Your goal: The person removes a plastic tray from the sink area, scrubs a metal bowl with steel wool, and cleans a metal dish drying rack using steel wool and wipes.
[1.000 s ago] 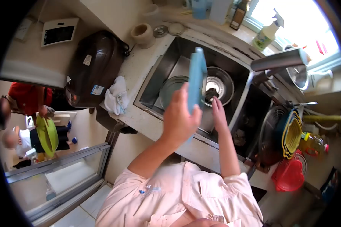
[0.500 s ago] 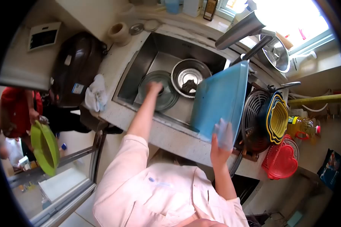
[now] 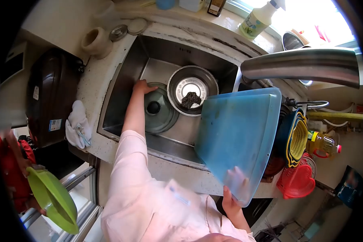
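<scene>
In the sink, a round glass pot lid with a black knob lies beside a stainless steel bowl. A dark scouring pad rests inside the bowl. My left hand is at the upper left rim of the pot lid, its thumb over the glass and its fingers partly hidden. A translucent blue plastic lid stands tilted over the sink's right side. My right hand grips its near lower corner, with fingers showing blurred through the plastic.
A metal faucet juts in at upper right. Yellow and blue baskets, a red basket and an oil bottle stand right. A white cloth lies left. Another person in red holds a green basin.
My left hand has moved from the pot lid's knob to its far left rim. The blue lid leans lower toward me in my right hand. The view has shifted, and the green basin appears nearer.
</scene>
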`<state>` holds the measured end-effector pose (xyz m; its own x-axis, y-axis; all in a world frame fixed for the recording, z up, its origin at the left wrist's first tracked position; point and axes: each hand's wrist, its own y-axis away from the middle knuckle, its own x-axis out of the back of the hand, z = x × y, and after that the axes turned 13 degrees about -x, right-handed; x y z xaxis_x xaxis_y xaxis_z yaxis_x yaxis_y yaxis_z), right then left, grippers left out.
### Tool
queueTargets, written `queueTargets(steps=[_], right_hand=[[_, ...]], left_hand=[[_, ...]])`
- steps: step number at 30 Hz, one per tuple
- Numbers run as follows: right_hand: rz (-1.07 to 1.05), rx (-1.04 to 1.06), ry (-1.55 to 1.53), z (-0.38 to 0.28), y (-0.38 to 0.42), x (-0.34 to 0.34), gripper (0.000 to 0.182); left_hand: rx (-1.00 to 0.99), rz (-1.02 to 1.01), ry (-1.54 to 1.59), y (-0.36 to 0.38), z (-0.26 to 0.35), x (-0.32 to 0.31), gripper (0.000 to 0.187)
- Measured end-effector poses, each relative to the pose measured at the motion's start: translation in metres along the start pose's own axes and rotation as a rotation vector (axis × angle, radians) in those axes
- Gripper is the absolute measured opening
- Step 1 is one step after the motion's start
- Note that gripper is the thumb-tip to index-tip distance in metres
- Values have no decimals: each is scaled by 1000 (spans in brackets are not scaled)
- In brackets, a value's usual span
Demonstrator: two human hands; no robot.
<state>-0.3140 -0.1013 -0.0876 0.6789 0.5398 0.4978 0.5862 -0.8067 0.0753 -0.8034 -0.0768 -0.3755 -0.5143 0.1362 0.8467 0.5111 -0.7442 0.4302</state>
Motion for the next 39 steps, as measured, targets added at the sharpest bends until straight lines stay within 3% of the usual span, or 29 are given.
queueTargets(steps=[7,10,12,17,20,24,26,29,33,35,39], right_hand=[[34,6,-89,-10,-12,7,60],[81,24,-132,-17,-18,7,51],[150,-5,-178,-26,-22,5,38],[134,50,-116,-24,-33,5,36],[149,41,-136,-29,-41,-4,35],[140,115,-85,-39,-45,-4,38],[82,55,-77,-44,-41,2,42],[109,87,-86,-42,-39,2,45],[191,78,-132,-63,-17,22,46],[276,30,-222,-74,1,38,43],[245,129,-318,-81,46,90,55]], left_hand=[[-95,-226,261,18,2,52,88],[-34,-440,288,4,-9,53,78],[77,-445,444,11,-1,57,69],[143,-280,564,47,47,69,50],[239,-425,632,24,38,26,35],[275,-165,823,90,103,54,13],[297,-6,895,98,109,38,18],[277,67,672,100,106,11,28],[296,149,389,177,169,71,26],[289,177,371,175,161,57,27],[246,213,381,189,156,63,31]])
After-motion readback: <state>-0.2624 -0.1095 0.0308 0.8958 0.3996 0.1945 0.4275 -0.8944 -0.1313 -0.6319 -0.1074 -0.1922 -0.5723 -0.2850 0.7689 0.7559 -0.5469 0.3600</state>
